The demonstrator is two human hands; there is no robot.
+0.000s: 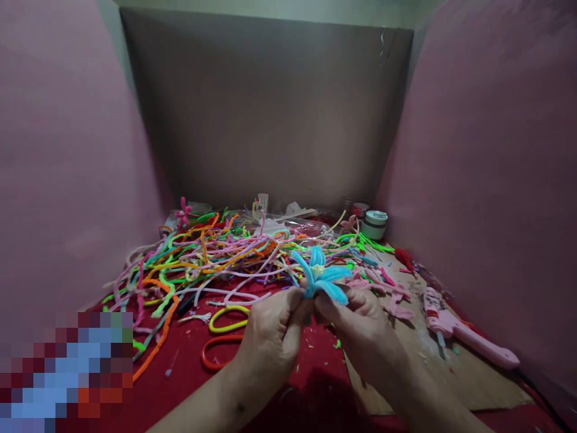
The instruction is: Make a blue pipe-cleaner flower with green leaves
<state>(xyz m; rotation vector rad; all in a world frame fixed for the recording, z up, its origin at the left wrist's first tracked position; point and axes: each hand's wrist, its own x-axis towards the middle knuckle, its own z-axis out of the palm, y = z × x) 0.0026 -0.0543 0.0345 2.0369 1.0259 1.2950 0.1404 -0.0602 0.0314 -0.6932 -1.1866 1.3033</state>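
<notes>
Blue flower [331, 276] sits over the red cloth [315, 373], between your hands and just above your fingertips. Your left hand [274, 325] is pinched on its base from the left; your right hand [367, 325] is pinched on it from the right, thumb against the lowest petal [332, 292]. Neither hand looks nearer. Its axis runs upward, leaning right, to a cream centre [318, 270].
</notes>
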